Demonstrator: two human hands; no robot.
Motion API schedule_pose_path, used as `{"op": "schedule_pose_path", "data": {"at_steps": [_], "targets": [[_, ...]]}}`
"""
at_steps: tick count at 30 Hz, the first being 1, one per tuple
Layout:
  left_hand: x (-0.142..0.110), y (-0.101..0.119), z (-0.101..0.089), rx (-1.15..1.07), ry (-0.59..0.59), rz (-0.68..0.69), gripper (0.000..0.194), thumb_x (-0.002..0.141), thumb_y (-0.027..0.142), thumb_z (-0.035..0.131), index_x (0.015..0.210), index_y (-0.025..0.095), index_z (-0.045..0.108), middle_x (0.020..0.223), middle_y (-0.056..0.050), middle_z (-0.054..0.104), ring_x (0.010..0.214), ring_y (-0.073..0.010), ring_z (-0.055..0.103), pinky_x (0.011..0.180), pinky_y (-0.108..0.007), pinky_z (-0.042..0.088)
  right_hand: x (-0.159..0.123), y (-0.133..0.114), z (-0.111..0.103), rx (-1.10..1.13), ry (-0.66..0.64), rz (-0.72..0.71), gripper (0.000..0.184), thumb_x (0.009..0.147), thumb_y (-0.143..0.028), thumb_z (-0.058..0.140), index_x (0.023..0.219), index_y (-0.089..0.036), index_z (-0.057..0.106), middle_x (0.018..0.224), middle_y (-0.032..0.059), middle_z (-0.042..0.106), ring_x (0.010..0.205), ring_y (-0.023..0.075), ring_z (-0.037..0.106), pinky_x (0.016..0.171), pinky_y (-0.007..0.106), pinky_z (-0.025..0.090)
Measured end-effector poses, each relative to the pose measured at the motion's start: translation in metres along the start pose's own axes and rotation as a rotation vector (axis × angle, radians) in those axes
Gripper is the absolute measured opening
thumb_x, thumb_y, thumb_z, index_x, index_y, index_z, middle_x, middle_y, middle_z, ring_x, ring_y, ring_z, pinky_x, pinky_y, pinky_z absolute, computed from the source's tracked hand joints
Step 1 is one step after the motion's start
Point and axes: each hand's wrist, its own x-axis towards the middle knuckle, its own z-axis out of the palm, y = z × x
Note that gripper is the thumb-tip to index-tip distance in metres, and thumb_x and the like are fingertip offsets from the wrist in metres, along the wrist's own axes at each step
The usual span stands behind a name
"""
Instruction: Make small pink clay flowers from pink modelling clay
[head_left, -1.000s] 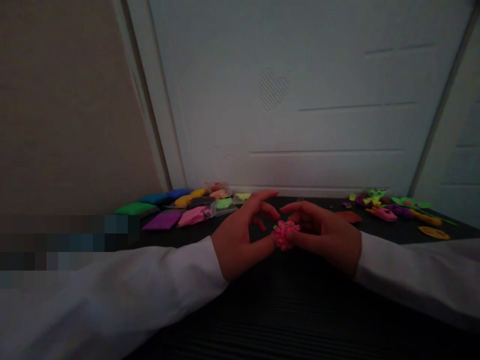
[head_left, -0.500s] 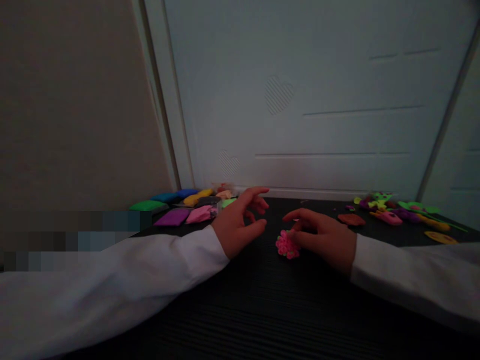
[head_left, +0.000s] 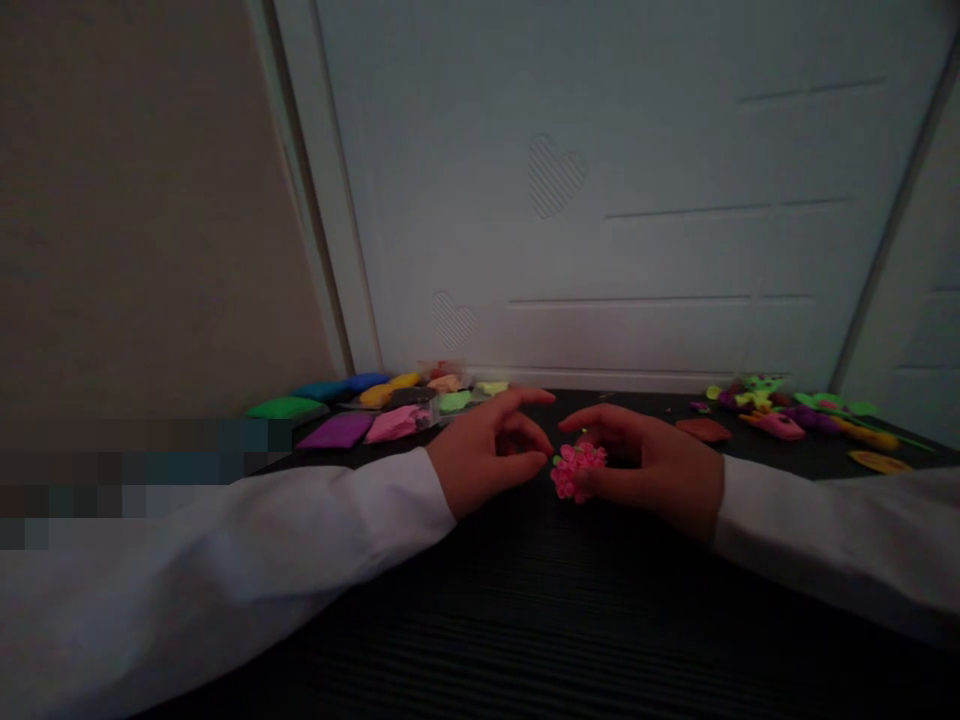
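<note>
A small cluster of pink clay flowers (head_left: 576, 470), with bits of green at its edge, is in my right hand (head_left: 649, 470). The thumb and fingers of that hand are closed around its right side. My left hand (head_left: 495, 445) is just to the left of the cluster. Its index finger reaches out above, and the thumb and a curled finger come close to the flowers' left edge. Whether those fingertips touch the cluster I cannot tell. Nothing shows between the left fingers, which are apart.
On the black table (head_left: 480, 620), packets of coloured clay lie at the back left, among them a purple packet (head_left: 337, 432) and a pink one (head_left: 397, 423). Finished-looking clay shapes (head_left: 776, 425) and a brown piece (head_left: 703, 430) lie back right. A white panelled door (head_left: 660, 250) stands behind.
My left hand has moved right, closer to the flower cluster. The cluster has been turned and raised slightly in my right hand. The view has shifted a little.
</note>
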Motion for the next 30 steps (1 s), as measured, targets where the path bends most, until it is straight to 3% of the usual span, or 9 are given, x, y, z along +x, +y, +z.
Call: {"op": "schedule_pose_path", "data": {"at_steps": [11,30], "targets": [[0.0019,0.0044,-0.0012,-0.233,0.038,-0.069,0.052,0.063,0.015,0.061,0.11,0.016,0.037,0.073,0.001,0.055,0.068,-0.0114,0.054,0.067,-0.028,0.04,0.0037,0.001,0.0026,0.074,0.086,-0.036,0.039,0.066,-0.02,0.059,0.102,-0.017,0.045,0.089,0.004,0.055,0.077,0.015,0.055,0.074,0.032,0.042],[0.0001,0.0081,0.0019,-0.236,0.037,-0.043,0.05,0.065,0.011,0.057,0.111,0.016,0.036,0.071,0.002,0.053,0.066,-0.011,0.054,0.067,-0.029,0.04,-0.0002,-0.0032,0.0023,-0.08,0.078,-0.105,0.037,0.069,-0.02,0.056,0.104,-0.018,0.044,0.088,0.0031,0.056,0.08,0.0148,0.055,0.075,0.032,0.043]]}}
